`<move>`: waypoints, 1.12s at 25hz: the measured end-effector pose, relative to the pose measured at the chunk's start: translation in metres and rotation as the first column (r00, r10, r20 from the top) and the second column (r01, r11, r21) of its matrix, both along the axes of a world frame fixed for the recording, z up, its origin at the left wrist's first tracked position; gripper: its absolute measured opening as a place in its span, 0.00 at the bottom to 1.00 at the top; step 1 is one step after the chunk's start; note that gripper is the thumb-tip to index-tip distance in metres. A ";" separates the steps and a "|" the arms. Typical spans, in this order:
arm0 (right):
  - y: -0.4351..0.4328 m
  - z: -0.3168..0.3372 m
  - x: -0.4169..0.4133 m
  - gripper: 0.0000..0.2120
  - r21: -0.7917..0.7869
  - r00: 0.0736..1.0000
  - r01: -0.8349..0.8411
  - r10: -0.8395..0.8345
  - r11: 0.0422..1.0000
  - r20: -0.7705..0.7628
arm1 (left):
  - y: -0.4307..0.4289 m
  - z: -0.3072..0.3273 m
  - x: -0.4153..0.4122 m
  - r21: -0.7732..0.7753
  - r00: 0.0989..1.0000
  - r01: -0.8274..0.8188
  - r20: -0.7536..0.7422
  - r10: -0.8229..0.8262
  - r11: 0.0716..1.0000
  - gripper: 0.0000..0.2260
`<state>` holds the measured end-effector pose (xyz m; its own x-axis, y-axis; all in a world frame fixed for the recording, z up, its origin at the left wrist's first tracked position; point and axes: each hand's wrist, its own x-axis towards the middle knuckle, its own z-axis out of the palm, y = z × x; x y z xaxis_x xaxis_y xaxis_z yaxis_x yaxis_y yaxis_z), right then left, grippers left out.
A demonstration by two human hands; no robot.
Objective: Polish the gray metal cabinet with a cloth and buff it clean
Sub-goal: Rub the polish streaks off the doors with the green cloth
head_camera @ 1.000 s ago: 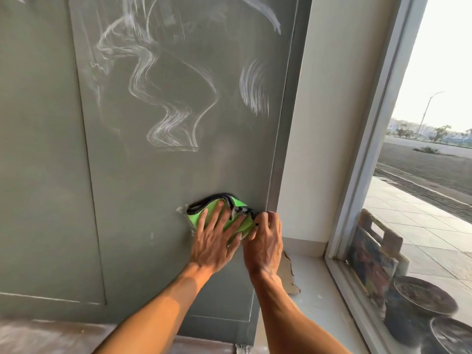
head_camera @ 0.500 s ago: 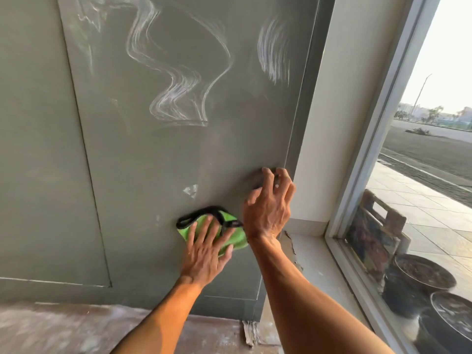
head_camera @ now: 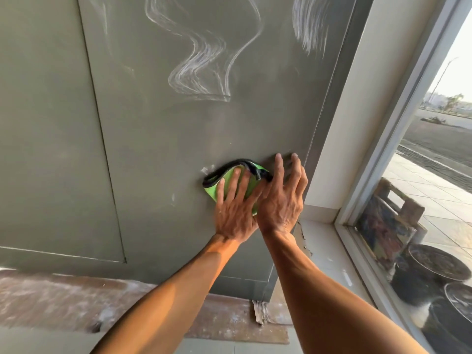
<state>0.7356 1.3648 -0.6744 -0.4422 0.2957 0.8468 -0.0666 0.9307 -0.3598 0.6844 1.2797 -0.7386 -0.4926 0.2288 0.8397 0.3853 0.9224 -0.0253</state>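
The gray metal cabinet [head_camera: 166,129] fills the view, its door smeared with white wavy polish streaks [head_camera: 201,70] in the upper part. A green cloth with a black edge [head_camera: 227,178] lies flat against the door low on its right side. My left hand [head_camera: 236,210] presses on the cloth with straight, spread fingers. Beside it, my right hand [head_camera: 282,200] has its fingertips on the bare door near the right edge, fingers extended and overlapping the cloth's right corner.
A white wall [head_camera: 357,123] and a window frame [head_camera: 398,129] stand right of the cabinet. Dark round tubs [head_camera: 434,267] and a wooden crate [head_camera: 393,221] sit beyond the glass. Below lies a dusty brown floor strip [head_camera: 102,302], with torn cardboard [head_camera: 304,238] by the cabinet's corner.
The cloth under my left hand has slid up and to the right, close to the white spot. My right hand stays by the door's right edge, now touching my left hand.
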 end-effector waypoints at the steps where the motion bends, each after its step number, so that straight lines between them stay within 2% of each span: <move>1: 0.002 -0.001 0.001 0.31 0.018 1.000 -0.007 0.006 1.000 0.015 | -0.001 -0.003 -0.002 -0.022 1.000 -0.006 -0.002 0.006 1.000 0.28; 4: 0.017 -0.016 0.008 0.37 0.128 0.997 -0.030 0.020 0.991 0.079 | -0.011 -0.056 0.008 -0.132 0.999 0.005 0.034 0.000 0.991 0.27; 7: 0.029 -0.034 0.015 0.39 0.198 0.992 -0.045 0.021 0.979 0.124 | -0.017 -0.120 0.017 -0.352 0.994 0.069 0.104 -0.034 0.933 0.22; 10: 0.030 -0.038 0.020 0.39 0.209 0.991 -0.052 0.024 0.977 0.134 | -0.021 -0.111 0.014 -0.434 0.995 0.097 0.072 -0.072 0.896 0.22; 12: 0.028 -0.036 0.018 0.35 0.175 0.992 -0.051 0.029 0.983 0.126 | -0.014 -0.071 0.012 -0.355 0.993 0.114 0.014 -0.117 0.928 0.23; 14: 0.024 -0.033 0.014 0.28 0.108 0.994 -0.044 0.033 0.993 0.100 | -0.003 -0.016 0.007 -0.155 0.991 0.128 -0.020 -0.133 0.980 0.21; 16: 0.019 -0.028 0.009 0.24 0.048 0.995 -0.054 0.050 0.997 0.085 | 0.005 0.013 0.004 -0.045 0.992 0.126 -0.015 -0.126 0.991 0.23; 19: 0.018 -0.029 0.010 0.25 0.068 0.995 -0.035 0.028 0.997 0.096 | -0.005 -0.015 0.010 -0.056 0.994 0.109 0.033 -0.107 0.992 0.23; 22: 0.019 -0.040 0.015 0.34 0.222 0.984 -0.064 0.025 0.973 0.175 | -0.029 -0.066 0.016 -0.116 0.993 0.072 0.105 -0.060 0.991 0.21; 24: 0.015 -0.046 0.017 0.37 0.301 0.978 -0.085 0.022 0.950 0.207 | -0.038 -0.077 0.018 -0.128 0.985 0.075 0.163 -0.054 0.989 0.21; 26: 0.004 -0.041 0.015 0.37 0.258 0.983 -0.075 0.029 0.963 0.180 | -0.045 -0.072 0.014 -0.108 0.987 0.094 0.138 -0.079 0.990 0.24; 28: -0.011 -0.028 0.008 0.33 0.172 0.991 -0.076 0.056 0.982 0.118 | -0.050 -0.054 0.006 -0.059 0.994 0.097 0.052 -0.094 0.993 0.25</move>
<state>0.7441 1.3542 -0.7021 -0.5507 0.1136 0.8270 -0.0989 0.9748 -0.1998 0.6900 1.2293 -0.7924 -0.5060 0.3275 0.7980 0.4742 0.8784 -0.0599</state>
